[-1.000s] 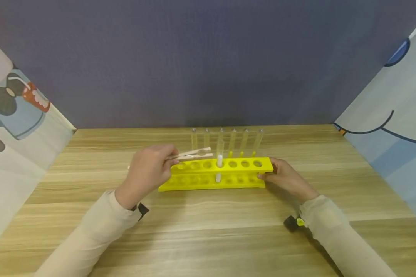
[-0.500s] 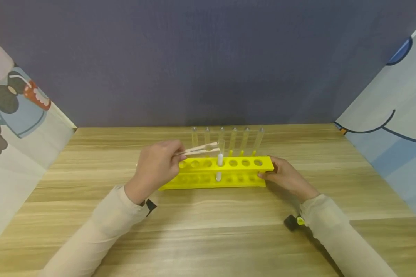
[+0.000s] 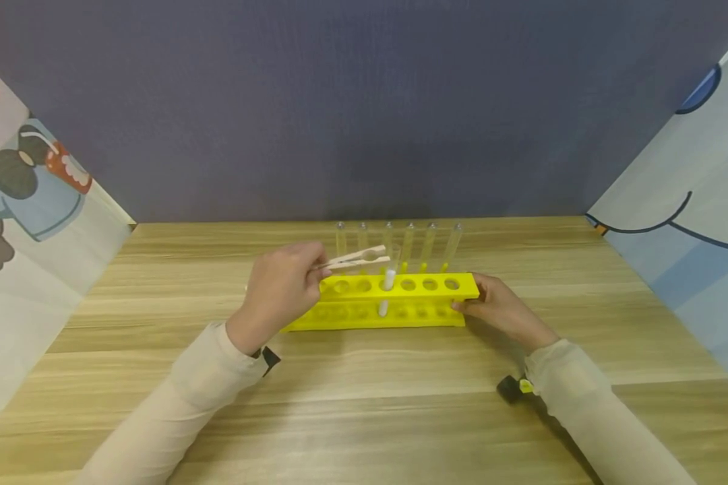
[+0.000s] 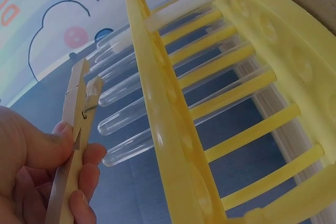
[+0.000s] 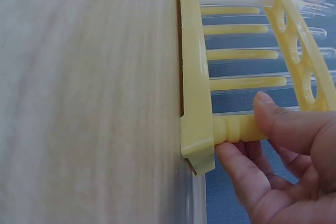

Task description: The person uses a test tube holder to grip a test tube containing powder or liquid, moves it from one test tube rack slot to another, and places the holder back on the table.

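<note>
My left hand (image 3: 282, 286) pinches a wooden test tube clamp (image 3: 354, 259). The clamp's tips are at the upper part of a glass test tube holding white material (image 3: 390, 279); whether they touch or surround the glass I cannot tell. In the left wrist view, thumb and curled fingers grip the clamp (image 4: 76, 106). That tube stands in a middle hole of a yellow test tube rack (image 3: 437, 294), leaning slightly right. At the rack's right end is my right hand (image 3: 503, 313), gripping the end post (image 5: 239, 128) between thumb and fingers in the right wrist view.
Several clear test tubes (image 3: 455, 244) sit upside down on yellow pegs (image 4: 247, 140) along the rack's back. The rack rests on a wood-grain table (image 3: 364, 404). A dark panel (image 3: 364, 108) rises behind it, with cartoon-printed panels at both sides.
My left hand has moved right and slightly up, bringing the clamp's tips to the tube with white material. That tube now leans a little to the right. My right hand stays on the rack.
</note>
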Tool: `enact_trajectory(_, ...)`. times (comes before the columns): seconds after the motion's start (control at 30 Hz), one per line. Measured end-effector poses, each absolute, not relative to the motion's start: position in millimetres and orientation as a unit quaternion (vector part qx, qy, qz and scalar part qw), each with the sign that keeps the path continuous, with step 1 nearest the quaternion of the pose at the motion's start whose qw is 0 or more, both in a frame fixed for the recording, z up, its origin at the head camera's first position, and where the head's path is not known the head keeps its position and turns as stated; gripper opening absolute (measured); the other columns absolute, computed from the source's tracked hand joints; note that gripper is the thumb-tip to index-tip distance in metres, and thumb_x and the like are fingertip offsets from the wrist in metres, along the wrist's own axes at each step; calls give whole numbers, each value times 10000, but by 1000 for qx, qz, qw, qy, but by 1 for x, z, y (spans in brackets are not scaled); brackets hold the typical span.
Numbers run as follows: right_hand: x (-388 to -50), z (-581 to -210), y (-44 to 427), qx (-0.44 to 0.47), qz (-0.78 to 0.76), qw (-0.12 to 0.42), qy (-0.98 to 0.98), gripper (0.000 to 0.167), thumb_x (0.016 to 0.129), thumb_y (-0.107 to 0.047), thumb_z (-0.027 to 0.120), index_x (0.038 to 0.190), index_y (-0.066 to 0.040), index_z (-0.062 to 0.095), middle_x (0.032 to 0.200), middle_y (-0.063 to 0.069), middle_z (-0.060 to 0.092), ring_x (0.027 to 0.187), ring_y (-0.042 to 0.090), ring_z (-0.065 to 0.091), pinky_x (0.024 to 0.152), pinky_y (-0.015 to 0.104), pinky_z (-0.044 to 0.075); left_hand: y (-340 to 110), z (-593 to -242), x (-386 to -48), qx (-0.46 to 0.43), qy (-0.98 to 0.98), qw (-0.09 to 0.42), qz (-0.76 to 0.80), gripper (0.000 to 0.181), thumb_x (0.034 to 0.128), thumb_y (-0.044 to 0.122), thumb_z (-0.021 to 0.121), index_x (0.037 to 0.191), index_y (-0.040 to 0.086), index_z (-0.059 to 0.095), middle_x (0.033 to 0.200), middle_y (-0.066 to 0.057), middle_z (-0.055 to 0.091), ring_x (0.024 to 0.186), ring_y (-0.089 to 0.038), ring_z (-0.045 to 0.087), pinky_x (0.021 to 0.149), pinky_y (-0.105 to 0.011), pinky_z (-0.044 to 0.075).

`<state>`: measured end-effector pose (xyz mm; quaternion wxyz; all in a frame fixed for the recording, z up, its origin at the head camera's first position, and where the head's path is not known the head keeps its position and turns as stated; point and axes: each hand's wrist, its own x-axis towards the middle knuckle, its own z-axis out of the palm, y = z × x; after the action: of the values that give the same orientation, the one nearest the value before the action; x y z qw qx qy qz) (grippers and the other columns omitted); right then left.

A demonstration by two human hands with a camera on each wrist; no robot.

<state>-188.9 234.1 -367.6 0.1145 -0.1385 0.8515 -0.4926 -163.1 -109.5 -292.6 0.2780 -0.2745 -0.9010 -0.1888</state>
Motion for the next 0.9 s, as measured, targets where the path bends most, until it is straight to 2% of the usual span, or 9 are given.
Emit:
enact_trajectory(0.33, -189, -366, 235, -135, -472, 115, 864, 331, 880, -101, 646, 1177, 15, 557, 1115, 148, 614, 982, 209, 590, 857, 286, 476, -106, -294, -162, -273, -904, 269, -187, 114, 797, 83, 722, 749, 91, 619, 669, -18, 630, 499, -135, 500, 424, -259, 372)
enact_trajectory(0.9, -191, -369, 235, -137, -494, 119, 851, 354, 873, -78, 648, 1194, 33, 547, 1133, 167, 610, 981, 198, 602, 836, 227, 481, -104, -296, -164, -283, -896, 288, -186, 112, 795, 74, 722, 753, 95, 620, 654, -11, 620, 492, -130, 489, 415, -260, 372)
